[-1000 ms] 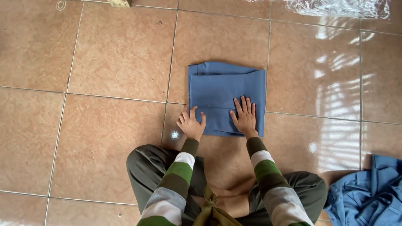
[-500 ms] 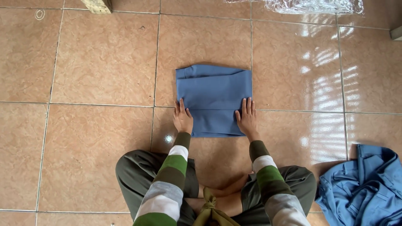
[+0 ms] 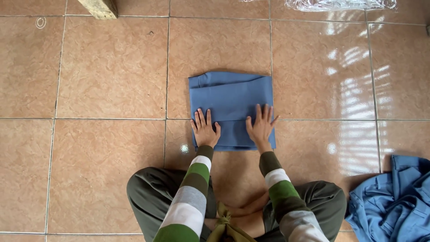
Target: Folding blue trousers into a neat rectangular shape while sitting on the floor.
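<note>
A folded blue cloth [image 3: 230, 101] lies flat on the tiled floor [image 3: 112, 76], a neat near-square with a fold line running across it and a doubled band along its near edge. It sits astride a grout line that runs left to right under its lower part, with another grout line passing beneath its right edge.

Both hands press down on the near half of the cloth. The left hand [image 3: 205, 131] lies palm down near the cloth's near left corner, fingers [image 3: 202, 117] spread and straight, gripping nothing. The right hand [image 3: 260, 125] lies palm down near the near right corner, fingers [image 3: 263, 112] also splayed and flat, pointing away from the person, holding nothing.

The sleeves [image 3: 190, 197] are striped green, white and grey. The person sits on the floor with legs in dark olive trousers [image 3: 148, 192] folded to either side, just short of the cloth's near edge.

At the floor's near right corner lies a heap of blue clothing [image 3: 394, 201], crumpled, well apart from the cloth. Along the far edge, to the right, is a clear plastic bag [image 3: 340, 4]; at the far left, the foot of a wooden post [image 3: 101, 8].
</note>
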